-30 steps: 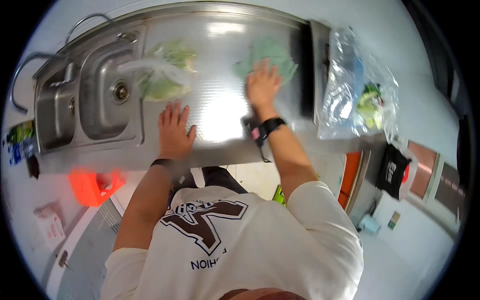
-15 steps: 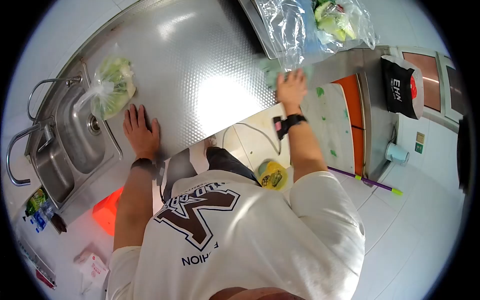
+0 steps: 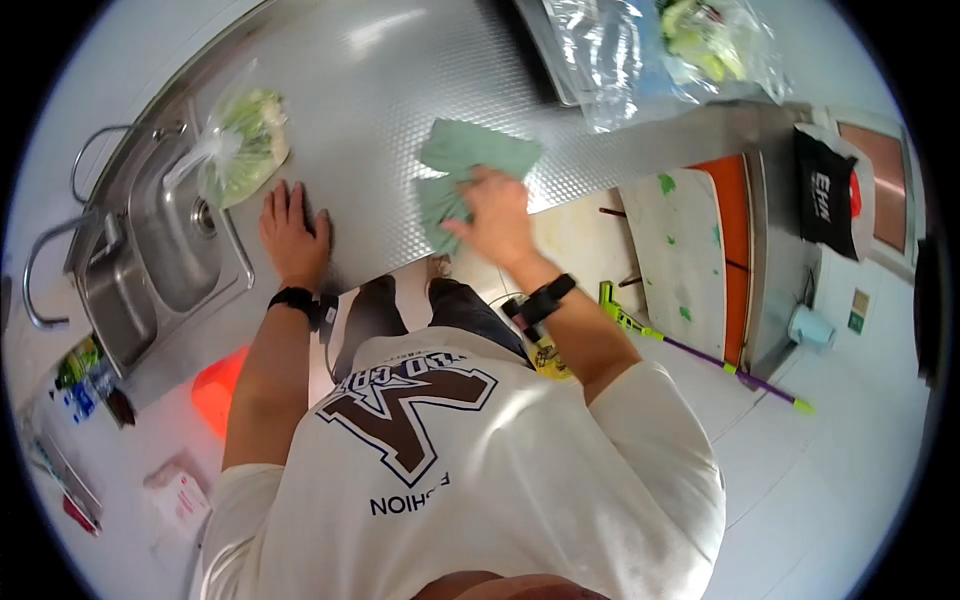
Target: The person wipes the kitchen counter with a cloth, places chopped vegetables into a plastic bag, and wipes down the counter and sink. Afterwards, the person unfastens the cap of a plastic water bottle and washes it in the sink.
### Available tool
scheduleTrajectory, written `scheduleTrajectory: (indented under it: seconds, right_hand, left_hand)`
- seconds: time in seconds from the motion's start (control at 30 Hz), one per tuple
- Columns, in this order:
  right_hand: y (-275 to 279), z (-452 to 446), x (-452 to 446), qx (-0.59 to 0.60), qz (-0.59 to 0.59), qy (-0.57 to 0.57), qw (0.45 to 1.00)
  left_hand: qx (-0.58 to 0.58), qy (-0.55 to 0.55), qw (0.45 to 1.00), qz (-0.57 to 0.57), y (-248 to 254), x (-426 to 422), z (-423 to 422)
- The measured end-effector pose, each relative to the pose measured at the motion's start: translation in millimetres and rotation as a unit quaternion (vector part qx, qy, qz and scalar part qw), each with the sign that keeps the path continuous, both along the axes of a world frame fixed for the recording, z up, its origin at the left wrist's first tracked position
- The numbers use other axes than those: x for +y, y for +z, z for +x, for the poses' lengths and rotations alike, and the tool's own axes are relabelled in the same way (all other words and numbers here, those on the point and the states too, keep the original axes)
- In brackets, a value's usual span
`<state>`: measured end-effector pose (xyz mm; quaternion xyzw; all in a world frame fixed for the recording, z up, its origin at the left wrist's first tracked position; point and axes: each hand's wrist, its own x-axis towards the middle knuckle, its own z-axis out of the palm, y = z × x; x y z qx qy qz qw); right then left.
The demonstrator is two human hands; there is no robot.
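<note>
My left hand point(image 3: 295, 237) lies flat on the stainless steel counter point(image 3: 350, 130), fingers stretched and thumb apart, holding nothing. Just beyond its fingertips sits a knotted clear plastic bag of green vegetables point(image 3: 250, 140). Slightly blurred, my right hand point(image 3: 497, 217) presses on a green cloth point(image 3: 465, 148) near the counter's front edge. Its fingers bend over the rumpled cloth, which spreads out to the left and beyond them.
At left is a double sink point(image 3: 180, 250) with a curved faucet point(image 3: 50, 270). A metal tray point(image 3: 545, 55) and clear plastic bags point(image 3: 610, 60) occupy the far right. Below stand a white board point(image 3: 675, 250) and a purple-green mop handle point(image 3: 700, 357). An orange container point(image 3: 218, 390) is at lower left.
My right hand has swept left with the green cloth, from beside the plastic bags to the middle of the counter. My left hand still rests flat by the vegetable bag.
</note>
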<state>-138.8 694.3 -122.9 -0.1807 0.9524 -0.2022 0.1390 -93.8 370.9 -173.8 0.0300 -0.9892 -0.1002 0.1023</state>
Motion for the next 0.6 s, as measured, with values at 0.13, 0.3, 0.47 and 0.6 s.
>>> scheduleTrajectory:
  seconds: [0.13,0.3,0.47,0.6]
  right_hand:
    - [-33,-62,86,0.222,0.179,-0.131,0.950]
    - [-77,-85,103,0.236,0.122,-0.090,0.960]
    - [-50,-17,-3,0.187,0.087,0.123,0.971]
    - [-44,27,-82,0.126,0.040,0.224,0.966]
  left_hand:
    - [0.016,-0.002,1.000,0.022,1,0,0]
    - [0.003,0.027,0.999,0.034,2,-1,3]
    - [0.003,0.033,0.999,0.029,2,-7,8]
    - [0.007,0.030,0.998,0.048,-3,-5,10]
